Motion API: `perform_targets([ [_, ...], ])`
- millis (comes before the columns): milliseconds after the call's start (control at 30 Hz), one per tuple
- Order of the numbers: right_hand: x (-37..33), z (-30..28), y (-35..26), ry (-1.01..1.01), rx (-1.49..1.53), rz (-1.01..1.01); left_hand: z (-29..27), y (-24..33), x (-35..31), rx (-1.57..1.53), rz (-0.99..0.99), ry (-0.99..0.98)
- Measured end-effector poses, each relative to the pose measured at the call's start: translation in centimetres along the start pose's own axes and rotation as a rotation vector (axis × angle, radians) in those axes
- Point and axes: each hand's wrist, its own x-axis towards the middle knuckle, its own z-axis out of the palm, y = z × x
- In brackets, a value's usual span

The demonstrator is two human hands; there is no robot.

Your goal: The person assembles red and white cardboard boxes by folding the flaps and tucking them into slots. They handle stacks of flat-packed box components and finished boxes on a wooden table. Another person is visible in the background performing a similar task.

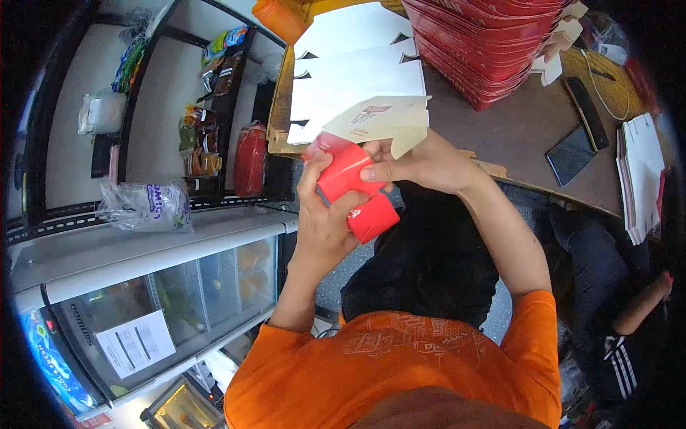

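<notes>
Carton (348, 170), red card, apparently part-folded, near frame centre, held in the air just off near edge of table (522, 150).

Poss. faults (judgement only):
1. Crease off-line or card buckled. Likely cause: uneven thumb press, L vs. R.
2. Kink or tear at beige panel (375, 121), upper right of carton. Likely cause: panel corner snagging on notched edges of white blanks (357, 75), upper centre of frame. Touching or slightly apart: cannot tell.
3. Top blank dragged out of line. Likely cause: panel sweeping across stack.
4. Drop toward floor (339, 275). Likely cause: both hands slackened at once, w/ no table under red part.

Grip status:
- L hand (318, 200): clamped on carton; thumb across lower red part, fingertips at upper left edge.
- R hand (425, 163): clamped on carton; thumb flat on red face, fingers behind, mostly hidden. Pressure: cannot tell.

Carton pos. rel. to grip: btwn both hands. Lower red end projecting past L thumb, toward lower right of frame; beige panel projecting above R thumb, overlapping near edge of white blanks in view. Nested red boxes (486, 50), upper right of frame: apart from both hands.
</notes>
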Motion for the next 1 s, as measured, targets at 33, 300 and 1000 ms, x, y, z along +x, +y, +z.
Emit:
perform_targets([
  [33, 0.0, 0.1, 0.0, 0.006, 0.045, 0.0, -0.2, 0.4, 0.4, -0.095, -0.011, 0.032],
  [300, 0.1, 0.5, -0.4, 0.029, 0.146, -0.026, -0.6, 1.4, 1.1, -0.296, 0.041, 0.187],
  [1000, -0.2, 0.1, -0.3, 0.022, -0.104, -0.063, -0.4, 1.4, 1.3, -0.02, 0.016, 0.131],
])
